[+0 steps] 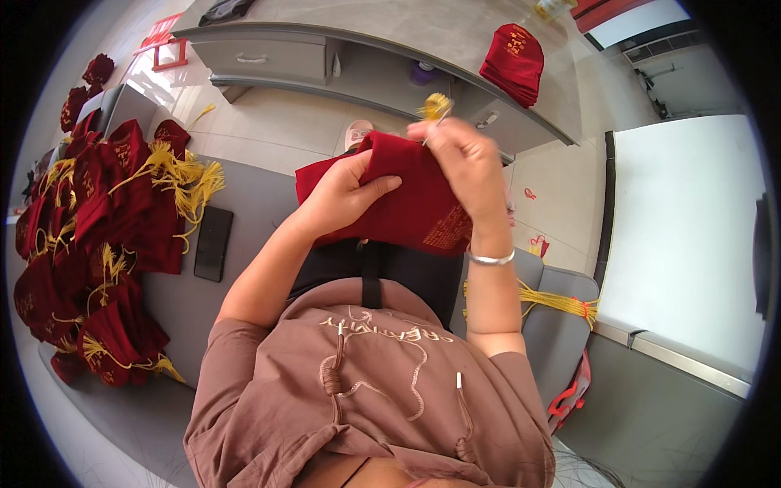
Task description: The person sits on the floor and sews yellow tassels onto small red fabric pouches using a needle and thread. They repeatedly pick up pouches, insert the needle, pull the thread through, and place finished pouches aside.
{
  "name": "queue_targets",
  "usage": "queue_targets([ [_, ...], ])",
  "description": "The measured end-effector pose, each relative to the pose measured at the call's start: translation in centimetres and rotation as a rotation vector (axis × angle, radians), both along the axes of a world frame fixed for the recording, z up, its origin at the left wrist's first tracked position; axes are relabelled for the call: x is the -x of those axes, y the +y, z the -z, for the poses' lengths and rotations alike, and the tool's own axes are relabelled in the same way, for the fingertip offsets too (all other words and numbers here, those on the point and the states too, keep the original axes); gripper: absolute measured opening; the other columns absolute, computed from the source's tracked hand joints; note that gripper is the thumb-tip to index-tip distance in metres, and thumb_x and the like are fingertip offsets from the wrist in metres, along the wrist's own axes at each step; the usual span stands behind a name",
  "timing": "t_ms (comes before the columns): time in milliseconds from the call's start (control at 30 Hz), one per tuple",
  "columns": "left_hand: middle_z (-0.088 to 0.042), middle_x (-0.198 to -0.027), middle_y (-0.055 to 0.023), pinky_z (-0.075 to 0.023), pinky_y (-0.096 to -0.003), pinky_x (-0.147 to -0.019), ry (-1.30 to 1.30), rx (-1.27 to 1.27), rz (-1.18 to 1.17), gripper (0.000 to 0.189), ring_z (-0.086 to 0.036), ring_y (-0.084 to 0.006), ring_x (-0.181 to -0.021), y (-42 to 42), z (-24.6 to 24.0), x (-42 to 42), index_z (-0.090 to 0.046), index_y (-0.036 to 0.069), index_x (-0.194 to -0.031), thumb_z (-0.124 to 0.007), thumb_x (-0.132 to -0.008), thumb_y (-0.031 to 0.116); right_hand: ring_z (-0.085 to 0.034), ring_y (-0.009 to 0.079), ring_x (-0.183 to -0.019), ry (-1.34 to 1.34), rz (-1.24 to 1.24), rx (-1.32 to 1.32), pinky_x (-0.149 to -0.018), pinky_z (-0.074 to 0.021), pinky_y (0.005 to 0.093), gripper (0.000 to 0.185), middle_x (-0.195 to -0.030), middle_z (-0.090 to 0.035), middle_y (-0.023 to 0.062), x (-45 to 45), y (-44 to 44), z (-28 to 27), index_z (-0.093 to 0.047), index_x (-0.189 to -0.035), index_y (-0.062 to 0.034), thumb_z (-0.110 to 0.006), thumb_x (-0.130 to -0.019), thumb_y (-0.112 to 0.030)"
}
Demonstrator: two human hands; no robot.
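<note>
My left hand [341,198] pinches the folded upper edge of a dark red velvet cloth piece [415,204], thumb on top. The piece lies over my lap and bears gold writing near its lower right corner. Above its right side is my right hand [467,155], slightly blurred, with fingertips closed together. A yellow tassel [435,107] and a thin pale strand show at those fingertips; the exact grip is partly hidden. A bundle of yellow cords [558,300] lies beside my right forearm on the grey seat.
At the left, many red velvet pieces with yellow tassels [116,207] are heaped on the grey bench [244,183], near a black phone [213,244]. Ahead stands a table [390,24] holding a stack of red pieces [514,64]. Red scraps [529,194] lie on the floor.
</note>
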State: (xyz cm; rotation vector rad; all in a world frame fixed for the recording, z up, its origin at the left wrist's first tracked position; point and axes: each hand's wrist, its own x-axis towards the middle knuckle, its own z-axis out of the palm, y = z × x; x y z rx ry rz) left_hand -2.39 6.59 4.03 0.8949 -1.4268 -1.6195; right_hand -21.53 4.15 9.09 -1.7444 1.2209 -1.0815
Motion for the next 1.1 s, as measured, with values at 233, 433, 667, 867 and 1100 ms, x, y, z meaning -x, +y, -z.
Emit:
queue_targets([
  [233, -0.067, -0.1, -0.0028, -0.05, -0.0257, -0.081, 0.076, -0.027, -0.128, 0.024, -0.06, -0.0081, -0.091, -0.1, 0.5, 0.4, -0.06, 0.0, -0.116, -0.061, -0.093, 0.009, -0.059, 0.0276, -0.085, 0.443, 0.327, 0.541, -0.076, -0.048, 0.0366, 0.011, -0.089, -0.066, 0.0082, 0.2, 2.6, 1.9, -0.069, -0.09, -0.0053, -0.069, -0.084, -0.015],
  [433, -0.067, -0.102, -0.0024, -0.0504, -0.0258, -0.082, 0.244, -0.15, -0.246, 0.023, -0.06, -0.0088, -0.092, -0.9, 1.0, 0.7, -0.061, 0.0, -0.114, -0.061, -0.092, 0.008, -0.055, 0.0286, -0.072, 0.596, 0.144, 0.264, -0.063, -0.0469, 0.0388, 0.017, -0.074, -0.058, 0.0072, -1.3, 9.0, 4.3, -0.062, -0.072, -0.0068, -0.074, -0.078, -0.018],
  [667, -0.066, -0.107, -0.003, -0.0509, -0.027, -0.084, 0.335, -0.206, -0.316, 0.027, -0.06, -0.01, -0.095, -1.3, 1.0, 1.3, -0.058, 0.001, -0.117, -0.062, -0.092, 0.008, -0.054, 0.0294, -0.061, 0.45, 0.146, 0.266, -0.055, -0.045, 0.0383, 0.015, -0.066, -0.056, 0.01, -3.2, 10.3, 7.8, -0.055, -0.067, -0.0038, -0.069, -0.073, -0.003],
  [867, -0.065, -0.108, -0.0031, -0.0505, -0.0278, -0.085, 0.444, -0.192, -0.433, 0.027, -0.061, -0.0104, -0.096, -2.9, 0.9, 0.6, -0.058, 0.003, -0.117, -0.063, -0.091, 0.005, -0.052, 0.0282, -0.06, 0.491, 0.071, 0.271, -0.052, -0.044, 0.0382, 0.02, -0.062, -0.05, 0.0092, -2.8, 11.6, 7.9, -0.051, -0.064, -0.0051, -0.07, -0.073, -0.004],
  [1100, -0.066, -0.106, -0.0044, -0.0525, -0.0278, -0.082, 0.471, -0.255, -0.48, 0.025, -0.064, -0.0129, -0.095, -3.9, 2.4, 0.2, -0.059, 0.004, -0.113, -0.064, -0.089, 0.005, -0.052, 0.0269, -0.063, 0.483, -0.019, 0.276, -0.056, -0.0458, 0.0367, 0.021, -0.065, -0.049, 0.0082, -0.8, 11.9, 7.6, -0.05, -0.066, -0.005, -0.07, -0.073, -0.006],
])
